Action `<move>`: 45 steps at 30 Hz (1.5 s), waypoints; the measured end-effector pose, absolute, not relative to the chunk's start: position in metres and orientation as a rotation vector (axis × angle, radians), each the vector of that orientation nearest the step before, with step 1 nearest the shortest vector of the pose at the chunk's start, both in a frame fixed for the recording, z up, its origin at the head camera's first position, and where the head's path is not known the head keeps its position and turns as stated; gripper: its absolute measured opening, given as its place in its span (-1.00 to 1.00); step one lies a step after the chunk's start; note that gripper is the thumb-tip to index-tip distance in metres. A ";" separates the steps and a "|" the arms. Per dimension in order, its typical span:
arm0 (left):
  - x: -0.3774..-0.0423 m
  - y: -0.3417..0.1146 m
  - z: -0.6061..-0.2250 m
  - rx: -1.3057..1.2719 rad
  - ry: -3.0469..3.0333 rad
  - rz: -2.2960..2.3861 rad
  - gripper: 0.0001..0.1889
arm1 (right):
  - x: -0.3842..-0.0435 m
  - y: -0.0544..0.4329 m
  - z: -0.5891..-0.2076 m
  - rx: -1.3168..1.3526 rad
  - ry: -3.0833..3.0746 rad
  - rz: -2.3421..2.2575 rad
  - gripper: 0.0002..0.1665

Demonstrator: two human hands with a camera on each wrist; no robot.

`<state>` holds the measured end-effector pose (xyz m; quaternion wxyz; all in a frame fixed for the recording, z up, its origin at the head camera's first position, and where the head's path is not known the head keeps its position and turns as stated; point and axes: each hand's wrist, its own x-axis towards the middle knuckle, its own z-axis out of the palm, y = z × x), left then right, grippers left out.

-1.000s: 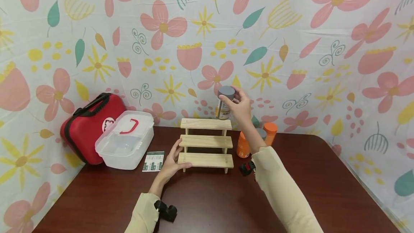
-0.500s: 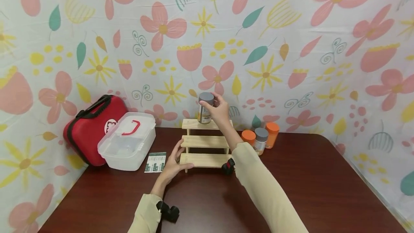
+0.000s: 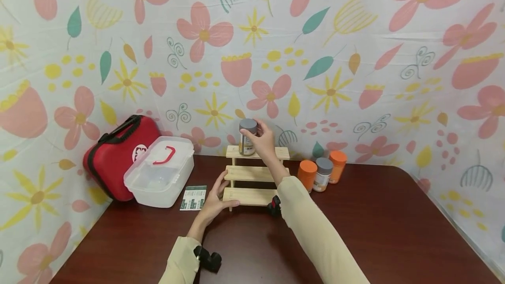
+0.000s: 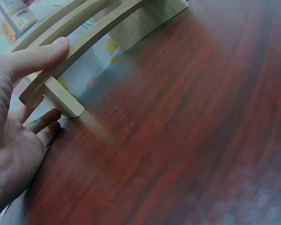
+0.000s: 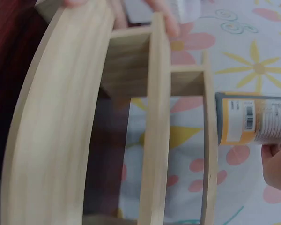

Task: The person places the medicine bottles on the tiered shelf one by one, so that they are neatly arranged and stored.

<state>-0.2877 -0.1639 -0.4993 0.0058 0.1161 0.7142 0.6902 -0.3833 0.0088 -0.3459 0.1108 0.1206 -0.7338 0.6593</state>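
Observation:
A three-tier wooden display stand (image 3: 252, 173) stands on the dark table. My left hand (image 3: 213, 203) holds its left end, the thumb lying over the lowest tier and the other fingers around the side, as the left wrist view also shows. My right hand (image 3: 263, 139) grips a supplement bottle (image 3: 247, 143) with a grey lid, upright at the left part of the top tier. In the right wrist view the base of the bottle (image 5: 253, 119) is right at the top tier's edge. Part of the right hand lies outside that view.
Right of the stand are two orange-lidded orange bottles (image 3: 307, 174) and a grey-lidded bottle (image 3: 322, 174) between them. At left, a translucent box (image 3: 161, 183) with a red handle stands by a red first-aid case (image 3: 112, 170). A printed packet (image 3: 193, 198) lies near my left hand.
My right hand has carried the bottle left from the stand's right end and lowered it to the top tier. The left hand keeps its hold on the stand.

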 end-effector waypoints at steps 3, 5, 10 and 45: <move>-0.290 -0.162 -0.498 0.371 2.250 2.143 0.09 | -0.386 0.011 -0.348 0.379 -2.169 1.901 -0.20; -0.291 -0.162 -0.497 0.374 2.258 2.132 0.09 | -0.388 0.012 -0.348 0.392 -2.172 1.889 -0.21; -0.291 -0.163 -0.496 0.355 2.240 2.153 0.09 | -0.388 0.011 -0.347 0.422 -2.205 1.861 -0.20; -0.289 -0.164 -0.502 0.366 2.210 2.169 0.10 | -0.372 0.057 -0.367 0.408 -2.327 1.841 -0.29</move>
